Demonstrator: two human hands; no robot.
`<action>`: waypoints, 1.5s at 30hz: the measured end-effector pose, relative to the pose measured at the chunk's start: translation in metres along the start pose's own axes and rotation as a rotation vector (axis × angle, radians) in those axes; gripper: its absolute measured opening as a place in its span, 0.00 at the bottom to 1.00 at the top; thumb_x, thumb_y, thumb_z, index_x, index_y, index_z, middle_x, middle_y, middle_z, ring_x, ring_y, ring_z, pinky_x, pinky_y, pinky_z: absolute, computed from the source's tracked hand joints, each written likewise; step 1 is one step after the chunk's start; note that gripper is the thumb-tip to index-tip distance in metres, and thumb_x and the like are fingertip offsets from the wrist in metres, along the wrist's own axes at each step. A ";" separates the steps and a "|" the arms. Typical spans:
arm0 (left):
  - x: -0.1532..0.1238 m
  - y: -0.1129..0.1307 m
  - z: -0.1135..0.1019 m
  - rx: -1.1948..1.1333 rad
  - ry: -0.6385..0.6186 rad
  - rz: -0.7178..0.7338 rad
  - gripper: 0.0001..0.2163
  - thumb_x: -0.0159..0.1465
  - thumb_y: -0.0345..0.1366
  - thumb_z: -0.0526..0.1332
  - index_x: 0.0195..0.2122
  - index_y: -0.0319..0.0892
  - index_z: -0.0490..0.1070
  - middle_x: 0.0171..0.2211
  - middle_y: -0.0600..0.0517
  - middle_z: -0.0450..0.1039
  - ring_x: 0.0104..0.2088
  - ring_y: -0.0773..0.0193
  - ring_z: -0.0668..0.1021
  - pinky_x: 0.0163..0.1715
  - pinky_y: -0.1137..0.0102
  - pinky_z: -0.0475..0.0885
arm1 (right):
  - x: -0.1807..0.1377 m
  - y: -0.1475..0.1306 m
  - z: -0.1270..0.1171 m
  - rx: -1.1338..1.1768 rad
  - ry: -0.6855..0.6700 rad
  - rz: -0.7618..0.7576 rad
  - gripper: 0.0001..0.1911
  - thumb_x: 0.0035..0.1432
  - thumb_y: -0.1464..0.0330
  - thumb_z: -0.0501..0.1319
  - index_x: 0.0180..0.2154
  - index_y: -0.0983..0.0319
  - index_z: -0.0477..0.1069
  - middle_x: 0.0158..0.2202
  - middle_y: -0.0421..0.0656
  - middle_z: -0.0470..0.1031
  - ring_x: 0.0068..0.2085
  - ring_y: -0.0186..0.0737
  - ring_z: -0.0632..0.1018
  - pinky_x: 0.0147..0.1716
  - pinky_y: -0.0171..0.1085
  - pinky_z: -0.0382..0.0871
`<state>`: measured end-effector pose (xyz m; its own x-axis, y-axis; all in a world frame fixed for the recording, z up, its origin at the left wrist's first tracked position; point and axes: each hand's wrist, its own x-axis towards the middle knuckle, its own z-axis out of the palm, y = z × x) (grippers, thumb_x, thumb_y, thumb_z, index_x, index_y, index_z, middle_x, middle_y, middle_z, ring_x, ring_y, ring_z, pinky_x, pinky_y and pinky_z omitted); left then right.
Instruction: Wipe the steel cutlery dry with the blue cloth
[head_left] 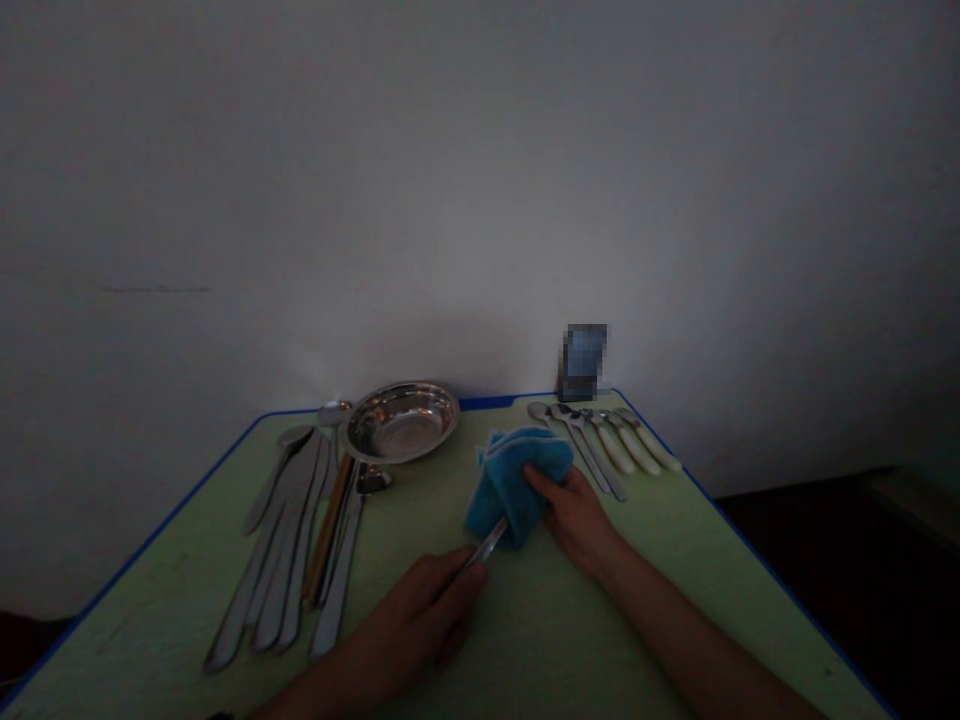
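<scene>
My left hand (431, 610) is closed on the handle of a metal utensil (489, 545), whose far end disappears into a folded blue cloth (510, 475). My right hand (574, 515) grips that cloth from the right, with fingers pressed round it over the utensil's hidden end. Both hands rest low over the pale green table (570, 640), near its middle. I cannot see which kind of utensil it is.
Several long metal utensils (296, 540) lie in a row at the left. A steel bowl (401, 420) stands behind them. Several spoons (600, 440) lie at the back right, some white-handled. A small dark object (585, 362) leans against the wall. The table's blue edge (150, 535) runs along both sides.
</scene>
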<state>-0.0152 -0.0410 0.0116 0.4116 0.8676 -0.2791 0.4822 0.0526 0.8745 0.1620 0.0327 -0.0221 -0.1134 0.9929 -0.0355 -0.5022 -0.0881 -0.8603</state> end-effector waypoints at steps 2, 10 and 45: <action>0.000 0.000 0.000 -0.005 0.003 0.008 0.17 0.63 0.49 0.47 0.25 0.42 0.62 0.19 0.59 0.60 0.23 0.68 0.66 0.27 0.75 0.63 | 0.000 0.000 0.000 -0.002 -0.001 -0.001 0.15 0.45 0.65 0.65 0.38 0.60 0.72 0.38 0.42 0.77 0.42 0.42 0.76 0.45 0.43 0.66; 0.001 0.001 0.000 -0.028 -0.030 -0.009 0.17 0.63 0.49 0.47 0.26 0.43 0.61 0.18 0.60 0.58 0.21 0.69 0.64 0.25 0.75 0.62 | 0.000 0.000 0.001 0.000 0.005 0.010 0.13 0.45 0.65 0.65 0.35 0.61 0.73 0.35 0.42 0.78 0.41 0.42 0.76 0.47 0.44 0.65; 0.014 -0.023 0.005 -0.433 0.156 0.053 0.19 0.64 0.49 0.45 0.22 0.42 0.56 0.15 0.61 0.55 0.14 0.74 0.59 0.12 0.78 0.54 | 0.006 -0.019 -0.006 0.514 -0.043 0.248 0.19 0.60 0.56 0.45 0.45 0.57 0.66 0.38 0.40 0.77 0.39 0.40 0.76 0.44 0.46 0.66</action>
<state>-0.0168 -0.0323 -0.0145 0.2896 0.9370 -0.1955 0.0828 0.1790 0.9804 0.1763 0.0412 -0.0092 -0.3099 0.9346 -0.1748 -0.8077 -0.3558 -0.4701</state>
